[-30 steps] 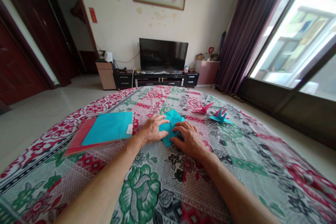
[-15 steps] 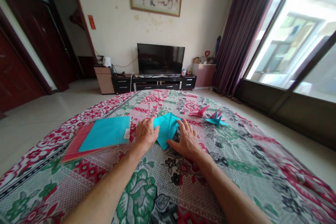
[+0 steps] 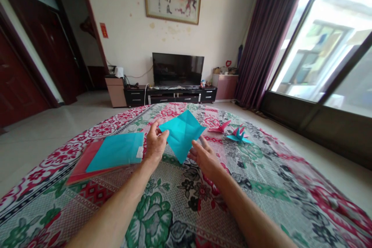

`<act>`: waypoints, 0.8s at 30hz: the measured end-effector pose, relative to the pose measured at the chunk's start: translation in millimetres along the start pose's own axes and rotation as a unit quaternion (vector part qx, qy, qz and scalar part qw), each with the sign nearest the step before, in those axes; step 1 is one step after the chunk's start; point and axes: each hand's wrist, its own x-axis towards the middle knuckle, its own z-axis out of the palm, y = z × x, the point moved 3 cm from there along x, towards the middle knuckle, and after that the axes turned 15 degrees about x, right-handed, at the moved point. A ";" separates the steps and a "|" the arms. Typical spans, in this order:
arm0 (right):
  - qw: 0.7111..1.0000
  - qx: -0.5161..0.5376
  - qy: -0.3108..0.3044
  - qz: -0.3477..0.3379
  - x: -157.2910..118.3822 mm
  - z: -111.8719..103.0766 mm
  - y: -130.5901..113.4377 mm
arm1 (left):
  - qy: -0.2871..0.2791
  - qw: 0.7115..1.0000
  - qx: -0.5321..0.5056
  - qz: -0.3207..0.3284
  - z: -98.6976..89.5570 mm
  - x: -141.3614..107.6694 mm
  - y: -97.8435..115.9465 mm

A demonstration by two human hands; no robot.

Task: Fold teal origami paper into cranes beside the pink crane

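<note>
A turquoise square of origami paper point(image 3: 184, 133) with crossing crease lines is spread out in a diamond shape, raised a little over the tablecloth. My left hand point(image 3: 156, 142) pinches its left corner between thumb and fingers. On the lower right edge, my right hand point(image 3: 205, 157) has its thumb on the near face and its fingers partly hidden behind the sheet. To the left lies a pack of paper in clear wrapping, with a turquoise sheet point(image 3: 116, 151) over red sheets point(image 3: 80, 164). Folded paper cranes, a red one point(image 3: 222, 127) and a turquoise one point(image 3: 239, 135), sit to the right.
A patterned cloth point(image 3: 151, 217) in red, green and grey covers the round table. Beyond its far edge stand a low black cabinet point(image 3: 162, 97) and a television point(image 3: 178, 69). A purple curtain point(image 3: 261, 38) hangs beside the window at right.
The turquoise paper has gone from a partly folded shape lying low to an opened diamond, lifted and tilted. My left hand has turned to pinch its corner, and my fingers on the right have curled in.
</note>
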 end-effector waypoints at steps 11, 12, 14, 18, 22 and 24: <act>0.978 0.133 -0.087 0.132 -4.7 -3.4 9.2 | 0.006 0.999 -0.010 0.030 -3.4 1.6 14.2; 0.977 0.142 -0.081 0.139 -4.4 -3.2 10.3 | 0.006 0.999 -0.009 0.035 -2.8 1.9 13.5; 0.974 0.156 -0.069 0.146 -4.5 -2.3 11.6 | 0.005 0.999 -0.012 0.037 -1.8 1.6 13.0; 0.974 0.169 -0.044 0.145 -4.9 0.1 12.2 | 0.003 0.999 -0.021 0.039 -0.8 -0.9 17.9; 0.978 0.173 -0.016 0.116 -1.9 -0.3 12.7 | -0.001 0.999 -0.037 0.031 0.0 -3.5 23.4; 0.980 0.176 0.006 0.093 1.0 -3.0 11.8 | -0.023 0.998 -0.057 0.002 1.9 -5.9 23.1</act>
